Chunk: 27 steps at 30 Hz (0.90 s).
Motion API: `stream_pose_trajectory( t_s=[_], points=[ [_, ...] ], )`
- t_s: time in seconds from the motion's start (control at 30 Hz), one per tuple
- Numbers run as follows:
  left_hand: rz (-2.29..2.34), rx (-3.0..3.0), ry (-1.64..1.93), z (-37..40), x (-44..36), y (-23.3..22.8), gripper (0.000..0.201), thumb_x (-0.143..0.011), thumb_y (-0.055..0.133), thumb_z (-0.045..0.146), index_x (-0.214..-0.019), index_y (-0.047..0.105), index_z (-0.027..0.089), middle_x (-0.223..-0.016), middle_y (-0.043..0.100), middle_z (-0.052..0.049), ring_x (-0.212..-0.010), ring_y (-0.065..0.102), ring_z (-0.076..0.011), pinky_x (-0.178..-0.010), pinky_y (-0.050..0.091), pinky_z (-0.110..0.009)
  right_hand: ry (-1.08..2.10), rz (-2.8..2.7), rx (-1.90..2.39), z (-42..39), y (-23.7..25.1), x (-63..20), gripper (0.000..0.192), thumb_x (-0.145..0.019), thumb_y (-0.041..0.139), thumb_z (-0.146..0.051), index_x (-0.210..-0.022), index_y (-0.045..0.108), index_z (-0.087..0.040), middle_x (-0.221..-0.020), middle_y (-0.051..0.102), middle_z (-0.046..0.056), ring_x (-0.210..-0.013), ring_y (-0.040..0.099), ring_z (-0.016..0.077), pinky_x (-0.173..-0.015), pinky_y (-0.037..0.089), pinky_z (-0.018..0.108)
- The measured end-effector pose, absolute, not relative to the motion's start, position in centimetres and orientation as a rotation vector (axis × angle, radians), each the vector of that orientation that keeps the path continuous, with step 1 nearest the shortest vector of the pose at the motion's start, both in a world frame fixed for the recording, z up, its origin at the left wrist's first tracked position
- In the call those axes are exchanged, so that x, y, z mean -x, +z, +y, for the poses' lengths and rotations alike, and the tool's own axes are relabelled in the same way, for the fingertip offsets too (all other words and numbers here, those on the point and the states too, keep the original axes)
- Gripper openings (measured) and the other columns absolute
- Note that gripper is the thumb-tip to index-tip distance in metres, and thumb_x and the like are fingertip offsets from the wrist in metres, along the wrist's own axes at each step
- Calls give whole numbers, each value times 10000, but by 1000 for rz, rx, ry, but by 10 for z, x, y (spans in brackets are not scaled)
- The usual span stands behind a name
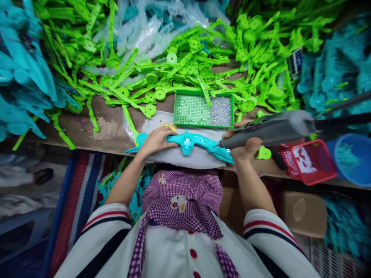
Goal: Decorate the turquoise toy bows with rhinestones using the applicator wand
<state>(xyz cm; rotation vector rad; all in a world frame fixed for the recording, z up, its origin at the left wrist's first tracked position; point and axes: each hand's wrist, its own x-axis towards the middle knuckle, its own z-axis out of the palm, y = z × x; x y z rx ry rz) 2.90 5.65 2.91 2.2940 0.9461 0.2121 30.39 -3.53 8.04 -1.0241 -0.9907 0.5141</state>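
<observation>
A worn brown surface (95, 129) runs edge to edge under bright, even light, its far side heaped with green plastic parts (185, 65), turquoise piles (23, 77) crowding both ends, while a striped mat (72, 200) lies on the floor below its near left edge.
</observation>
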Motion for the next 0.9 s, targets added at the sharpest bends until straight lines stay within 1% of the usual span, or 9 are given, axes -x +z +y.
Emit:
stream_pose_trajectory(
  t_s=[0.1,0.23,0.4,0.53,0.63,0.7,0.8,0.87,0.9],
  points=[
    [959,-2289,196,57,-30,32,402,-807,807,383,-1163,721,215,-1192,714,-79,-1133,642,-268,-1015,496,-431,539,-981,1028,-33,76,-304,618,-710,589,-848,-841,634,-246,-555,540,-50,-410,574,141,-358,430,265],
    [974,-2290,186,56,-31,33,405,-795,818,389,-1150,725,217,-1165,721,-76,-1130,645,-275,-1015,498,-438,555,-925,1080,-29,70,-302,598,-671,649,-818,-794,593,-235,-614,595,-37,-401,583,141,-342,426,267],
    [979,-2285,174,55,-31,33,395,-806,811,379,-1152,721,212,-1181,716,-89,-1132,645,-276,-1028,495,-447,592,-936,1128,-30,59,-301,640,-630,626,-869,-724,546,-242,-502,529,-50,-396,558,144,-378,445,279],
    [966,-2297,205,55,-31,29,393,-812,804,380,-1157,718,216,-1180,715,-88,-1139,641,-277,-1033,490,-456,590,-969,1118,-37,49,-306,654,-617,603,-895,-716,534,-252,-508,539,-50,-417,552,146,-410,463,295],
    [953,-2300,214,56,-30,27,403,-802,811,389,-1151,717,210,-1158,716,-91,-1126,645,-279,-1012,501,-455,653,-987,1135,-38,55,-310,661,-586,628,-892,-710,537,-249,-517,533,-48,-428,561,157,-403,455,299],
    [958,-2291,206,57,-30,26,397,-794,814,387,-1142,719,219,-1145,717,-85,-1112,649,-278,-998,508,-460,660,-966,1162,-31,66,-309,631,-624,629,-862,-741,560,-246,-545,543,-41,-412,557,159,-369,425,294],
    [947,-2286,214,57,-29,25,388,-797,808,388,-1136,719,221,-1148,715,-87,-1107,649,-281,-992,512,-470,578,-901,1084,-5,84,-302,640,-708,509,-887,-813,582,-259,-550,518,-44,-395,553,157,-349,402,288],
    [932,-2291,240,57,-29,26,396,-803,803,399,-1145,716,220,-1158,711,-90,-1112,646,-285,-998,508,-476,517,-900,1027,22,89,-295,684,-728,416,-922,-829,576,-264,-525,483,-51,-387,541,151,-363,413,287],
    [929,-2291,246,57,-29,27,401,-803,801,405,-1150,714,224,-1162,709,-88,-1116,645,-285,-1001,506,-476,495,-920,1032,36,88,-292,687,-738,407,-918,-834,576,-259,-525,480,-52,-383,530,144,-373,422,288]
  ],
)
